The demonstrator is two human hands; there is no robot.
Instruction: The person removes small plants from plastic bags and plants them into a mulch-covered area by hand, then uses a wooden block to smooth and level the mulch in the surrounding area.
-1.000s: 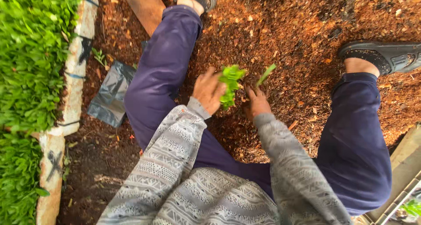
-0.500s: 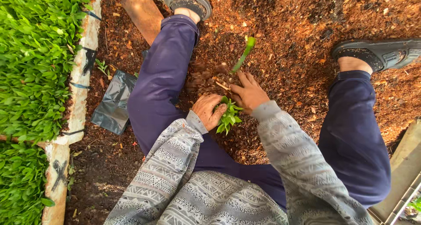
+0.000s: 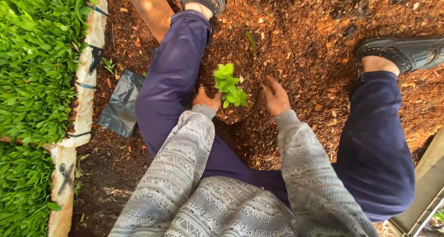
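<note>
A small green seedling (image 3: 229, 87) is seen upright in the reddish mulch bed (image 3: 314, 29), between the person's 2 legs. Its base is touched by the left hand (image 3: 206, 100), whose fingers are curled against the stem. The right hand (image 3: 276, 96) is held just beside it, apart, fingers loosely spread. A black plastic bag (image 3: 121, 104) is seen near the bed's left stone edging (image 3: 85, 80)

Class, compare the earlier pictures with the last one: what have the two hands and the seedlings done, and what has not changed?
The right hand has let go of the single shoot, which now lies on the mulch beyond, and has opened, palm inward. The left hand keeps hold of the leafy seedling, now upright between the hands. The legs, sandals, grey bag and seedling bed stayed put.
</note>
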